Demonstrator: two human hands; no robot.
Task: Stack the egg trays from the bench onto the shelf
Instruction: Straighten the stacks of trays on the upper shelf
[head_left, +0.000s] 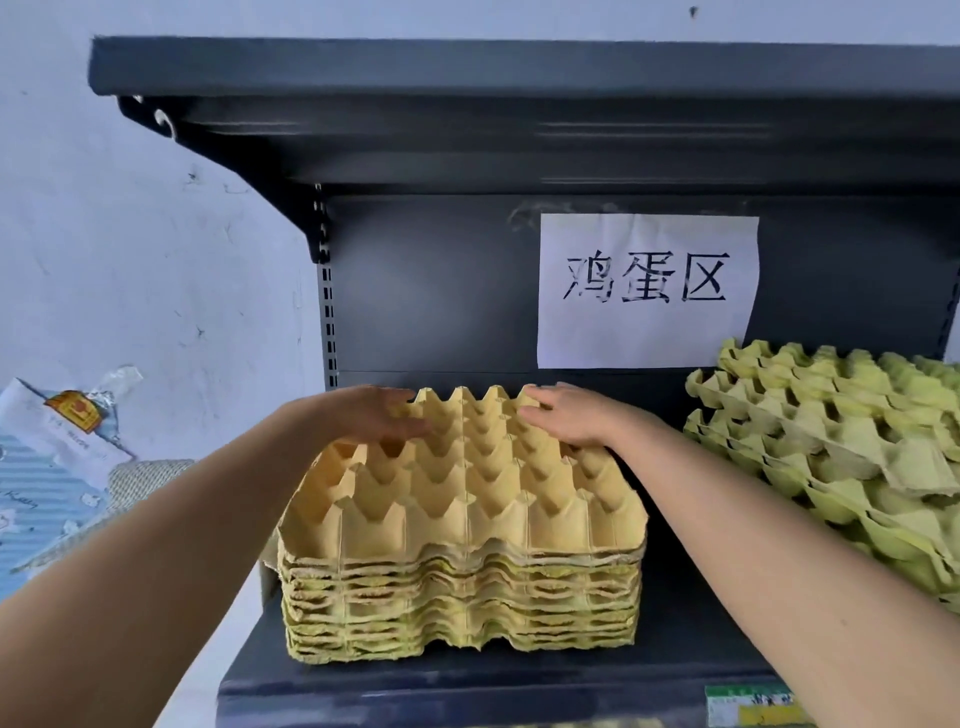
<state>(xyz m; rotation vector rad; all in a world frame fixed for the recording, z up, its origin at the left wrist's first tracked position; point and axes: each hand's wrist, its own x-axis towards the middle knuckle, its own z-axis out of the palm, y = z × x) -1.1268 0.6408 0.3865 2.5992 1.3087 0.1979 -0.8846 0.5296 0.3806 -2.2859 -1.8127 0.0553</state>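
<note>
A stack of several yellow cardboard egg trays (462, 587) stands on the dark grey shelf (467, 680), near its left end. The top tray (467, 488) is empty, its cups facing up. My left hand (371, 415) lies flat on the far left part of the top tray, fingers stretched out. My right hand (569, 415) rests flat on the far right part, fingers also extended. Neither hand curls around an edge. The bench is out of sight.
A looser, skewed pile of greenish-yellow egg trays (831, 447) fills the right of the shelf, close to my right forearm. A white paper sign (647, 291) hangs on the back panel. An upper shelf (519, 67) overhangs. Bags (57, 467) lean on the wall at left.
</note>
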